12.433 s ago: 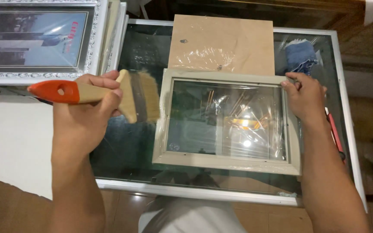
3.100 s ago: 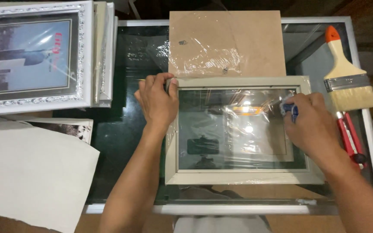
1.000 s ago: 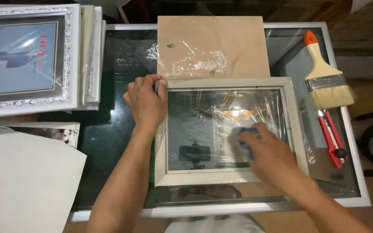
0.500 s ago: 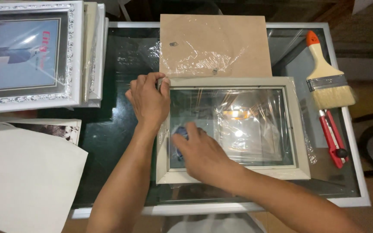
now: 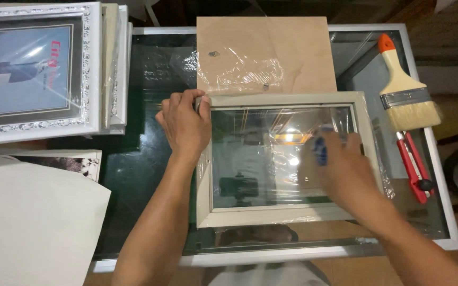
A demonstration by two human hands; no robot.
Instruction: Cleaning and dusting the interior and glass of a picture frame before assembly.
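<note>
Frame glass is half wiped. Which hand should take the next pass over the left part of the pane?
Probably the right hand: it already presses the blue cloth on the glass pane, blurred mid-wipe. The left hand grips the pale frame at its upper-left corner, steadying it.

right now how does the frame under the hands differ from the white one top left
The cream frame lies flat on the glass table, plain-edged, holding only clear glass; the left hand grips its corner. The white frame has an ornate border, holds a picture, and rests on a stack. Both are rectangular.
</note>
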